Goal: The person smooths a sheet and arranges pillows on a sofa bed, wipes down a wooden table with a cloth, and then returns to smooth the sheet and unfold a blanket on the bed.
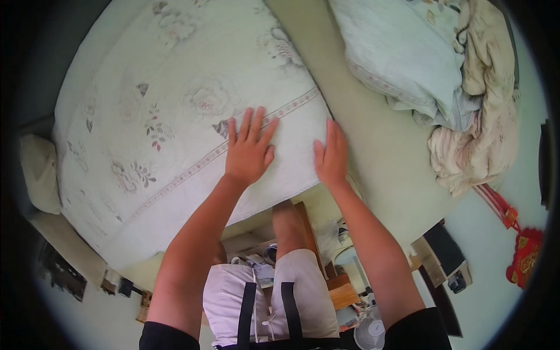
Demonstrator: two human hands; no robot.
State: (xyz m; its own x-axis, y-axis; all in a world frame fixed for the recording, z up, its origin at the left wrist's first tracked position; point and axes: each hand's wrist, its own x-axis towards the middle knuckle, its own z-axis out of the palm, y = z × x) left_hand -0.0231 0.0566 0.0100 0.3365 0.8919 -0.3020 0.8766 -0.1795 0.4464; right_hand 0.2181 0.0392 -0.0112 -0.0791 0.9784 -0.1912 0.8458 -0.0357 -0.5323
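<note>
A white quilted bed cover point(175, 76) with grey and pink flowers and a patterned stripe lies spread over the bed. My left hand point(249, 149) rests flat on it, fingers spread across the stripe near the front edge. At the cover's right edge is my right hand point(332, 153), its fingers stretched out with the thumb apart, against the border. Beside that edge shows a bare beige sheet or mattress surface point(379, 157). Neither hand appears to grip the fabric.
Bunched pale blue bedding point(408, 58) and a crumpled beige cloth point(493, 111) lie at the upper right. A red hanging ornament point(526, 256) is at the far right. Below the bed's front edge are a wooden piece of furniture point(343, 291) and a clear plastic container point(369, 332).
</note>
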